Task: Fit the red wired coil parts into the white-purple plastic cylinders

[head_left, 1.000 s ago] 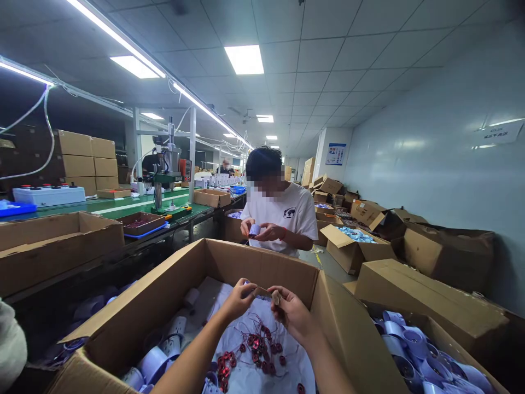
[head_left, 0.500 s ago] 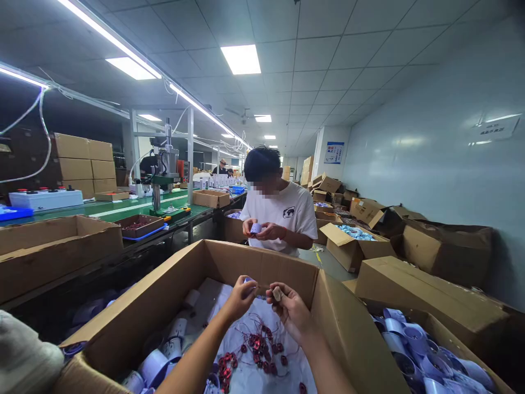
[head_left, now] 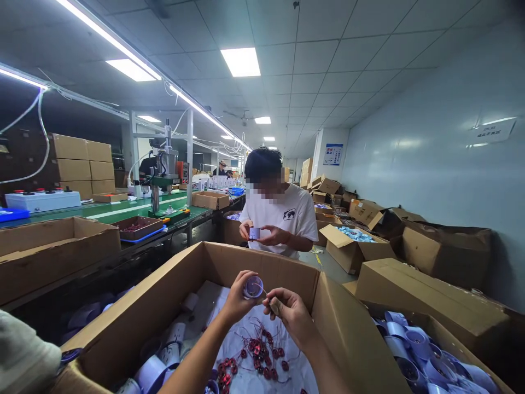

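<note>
My left hand point(head_left: 238, 298) is closed around a lavender plastic cup point(head_left: 253, 287), its open end turned toward me. A thin wire point(head_left: 262, 290) runs from inside the cup to my right hand point(head_left: 289, 312), whose fingers are pinched on it. Something tan shows at the right thumb; I cannot tell if it is a finger cover or a held piece. Under both hands, small red parts with thin wires point(head_left: 262, 350) lie in a pile on a white sheet point(head_left: 246, 380). More lavender cups point(head_left: 151, 373) lie at the left inside the large cardboard box point(head_left: 135, 303).
Across the box a person point(head_left: 279, 219) in a white shirt holds a similar cup. Another carton of lavender cups point(head_left: 426, 345) stands at right. A green workbench point(head_left: 123, 207) with a press machine point(head_left: 162, 169) is on the left. Several cartons point(head_left: 443, 254) line the wall.
My left hand has turned the cup so its open end faces me, and the wire to my right hand now shows. The person opposite has turned their cup too.
</note>
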`<state>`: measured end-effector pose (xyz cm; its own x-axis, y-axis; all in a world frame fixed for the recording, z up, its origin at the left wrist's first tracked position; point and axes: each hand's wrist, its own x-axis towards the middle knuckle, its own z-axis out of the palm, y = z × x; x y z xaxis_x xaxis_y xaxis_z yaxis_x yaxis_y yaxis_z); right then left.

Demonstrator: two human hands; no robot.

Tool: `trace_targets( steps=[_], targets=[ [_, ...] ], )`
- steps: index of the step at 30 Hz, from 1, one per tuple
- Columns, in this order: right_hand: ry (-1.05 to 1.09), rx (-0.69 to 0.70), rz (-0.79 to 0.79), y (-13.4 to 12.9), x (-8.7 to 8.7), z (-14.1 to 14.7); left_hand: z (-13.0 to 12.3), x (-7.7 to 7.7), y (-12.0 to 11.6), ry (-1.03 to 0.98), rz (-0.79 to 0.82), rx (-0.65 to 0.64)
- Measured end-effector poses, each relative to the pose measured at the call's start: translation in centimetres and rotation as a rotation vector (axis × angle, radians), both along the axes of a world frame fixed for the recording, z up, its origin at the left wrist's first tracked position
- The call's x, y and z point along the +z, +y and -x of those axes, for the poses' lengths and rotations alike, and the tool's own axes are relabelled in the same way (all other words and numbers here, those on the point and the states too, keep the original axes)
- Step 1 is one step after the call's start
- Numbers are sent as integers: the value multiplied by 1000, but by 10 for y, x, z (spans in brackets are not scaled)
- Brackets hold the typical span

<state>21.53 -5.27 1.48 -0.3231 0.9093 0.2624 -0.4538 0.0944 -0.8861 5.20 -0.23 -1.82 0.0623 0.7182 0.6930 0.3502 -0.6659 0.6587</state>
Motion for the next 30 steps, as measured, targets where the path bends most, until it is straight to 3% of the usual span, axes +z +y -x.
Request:
trace_targets(
  steps=[5, 18, 24, 30],
  targets=[
    [-142, -67, -90, 5, -6, 1, -2, 5, -5, 34, 1, -14],
    [-269, -106, -101, 8, -12, 5, -3, 4, -5, 42, -50, 32],
    [-308, -145, -59, 11, -17, 11, -2, -4, -2, 47, -55, 129],
    [-235, -193, -57, 10, -22, 22, -6, -12, 0, 118, -168, 89]
  ],
)
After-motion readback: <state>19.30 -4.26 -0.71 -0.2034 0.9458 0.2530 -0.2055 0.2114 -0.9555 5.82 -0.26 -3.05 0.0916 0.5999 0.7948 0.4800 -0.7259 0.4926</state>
